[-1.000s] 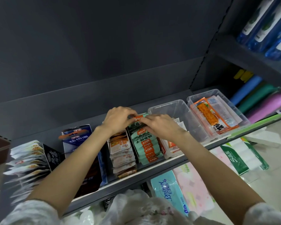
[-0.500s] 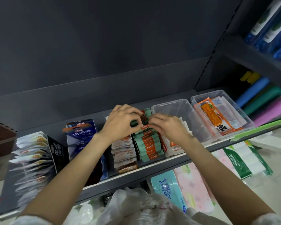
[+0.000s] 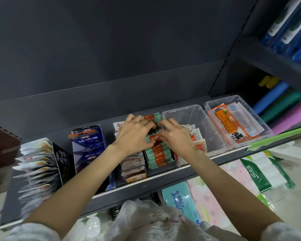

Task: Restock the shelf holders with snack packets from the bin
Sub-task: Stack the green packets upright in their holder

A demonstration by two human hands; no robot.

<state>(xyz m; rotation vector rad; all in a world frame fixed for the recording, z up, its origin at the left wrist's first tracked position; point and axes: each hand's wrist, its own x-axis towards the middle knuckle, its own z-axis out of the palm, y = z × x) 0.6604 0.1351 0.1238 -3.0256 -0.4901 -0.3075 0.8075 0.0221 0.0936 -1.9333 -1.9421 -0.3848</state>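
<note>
A row of green and orange snack packets (image 3: 157, 153) stands in a narrow holder on the dark shelf (image 3: 163, 176). My left hand (image 3: 134, 136) and my right hand (image 3: 175, 136) meet over the back of this row, fingers curled on the packets and pinching them together. Left of it stands a holder of pale orange-printed packets (image 3: 134, 166). A holder of white and orange packets (image 3: 196, 138) stands to the right, partly hidden by my right hand. The clear bin (image 3: 195, 115) behind my right hand looks nearly bare inside.
A second clear bin (image 3: 236, 119) at the right holds orange snack packs. A blue carton (image 3: 89, 146) and a fanned rack of white packets (image 3: 36, 164) stand at the left. Tissue packs (image 3: 181, 200) lie on the shelf below. A white plastic bag (image 3: 146, 218) hangs before me.
Both hands stayed on the green packets and pressed closer together at the back of the row. The view shifted slightly, and the row now looks fuller behind the hands.
</note>
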